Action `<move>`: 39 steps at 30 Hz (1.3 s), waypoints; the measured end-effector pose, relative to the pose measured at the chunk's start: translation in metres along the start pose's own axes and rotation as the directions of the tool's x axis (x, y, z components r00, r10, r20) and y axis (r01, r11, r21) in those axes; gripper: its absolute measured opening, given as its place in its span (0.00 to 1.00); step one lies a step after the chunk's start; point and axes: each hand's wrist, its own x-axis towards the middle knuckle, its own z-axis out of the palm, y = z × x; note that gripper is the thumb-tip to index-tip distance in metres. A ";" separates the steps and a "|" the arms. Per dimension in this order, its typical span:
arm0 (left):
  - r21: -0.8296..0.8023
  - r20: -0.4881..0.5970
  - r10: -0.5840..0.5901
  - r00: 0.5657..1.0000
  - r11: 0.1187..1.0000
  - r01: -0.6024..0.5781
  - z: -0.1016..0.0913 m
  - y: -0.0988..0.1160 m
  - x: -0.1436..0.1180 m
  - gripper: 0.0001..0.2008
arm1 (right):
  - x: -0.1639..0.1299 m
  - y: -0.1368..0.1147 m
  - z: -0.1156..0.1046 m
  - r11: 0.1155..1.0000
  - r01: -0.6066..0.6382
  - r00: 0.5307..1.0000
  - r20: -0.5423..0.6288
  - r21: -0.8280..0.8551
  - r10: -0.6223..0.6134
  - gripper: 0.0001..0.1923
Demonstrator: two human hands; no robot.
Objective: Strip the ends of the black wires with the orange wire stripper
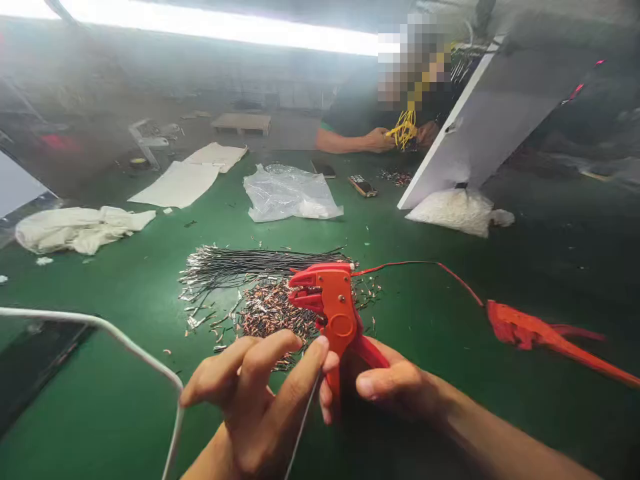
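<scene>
My right hand [395, 379] grips an orange and red wire stripper [336, 300] upright, with its fingers around the lower handle. The tool's jaws face left and stand slightly apart; no wire shows between them. My left hand [260, 393] is at the stripper's left side, fingers bent and apart, one fingertip against the tool's body. A thin pale wire [303, 427] runs down from beside that fingertip; whether it is held is unclear. Behind the tool lie a bundle of black wires [255, 262] with bared ends and a heap of short cut wire pieces [280, 313].
A white cord [115, 333] crosses the green table at left. A second red tool [520, 323] lies right, joined by a red strap [435, 263]. Farther back are a plastic bag [293, 193], white cloth [85, 227], a leaning white panel [465, 127] and a person's hands holding yellow wires [404, 130].
</scene>
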 end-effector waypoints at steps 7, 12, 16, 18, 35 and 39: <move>-0.079 -0.053 -0.050 0.997 0.996 0.046 -0.004 0.009 0.004 0.08 | 0.000 0.000 0.002 0.999 0.012 0.999 -0.037 -0.038 -0.014 0.14; -0.155 -0.081 -0.081 0.993 0.986 0.068 -0.002 0.020 0.010 0.06 | -0.001 0.003 -0.001 0.997 0.014 1.000 -0.006 -0.071 -0.014 0.15; -0.189 -0.041 -0.018 0.999 0.982 0.010 -0.004 0.014 0.011 0.06 | -0.005 0.005 -0.002 0.999 0.008 0.999 -0.037 -0.043 -0.009 0.14; -0.196 -0.009 0.013 1.000 0.981 -0.015 -0.005 0.011 0.010 0.06 | -0.006 0.007 -0.001 1.000 0.004 0.998 -0.055 -0.007 -0.005 0.13; -0.225 0.017 -0.007 1.000 0.974 0.011 0.000 0.012 0.004 0.08 | -0.010 0.007 0.000 0.974 -0.086 0.990 -0.127 -0.211 0.060 0.19; -0.237 0.025 -0.012 1.000 0.971 0.018 -0.002 0.016 0.003 0.10 | -0.010 0.008 0.000 0.973 -0.099 0.980 -0.190 -0.210 0.059 0.19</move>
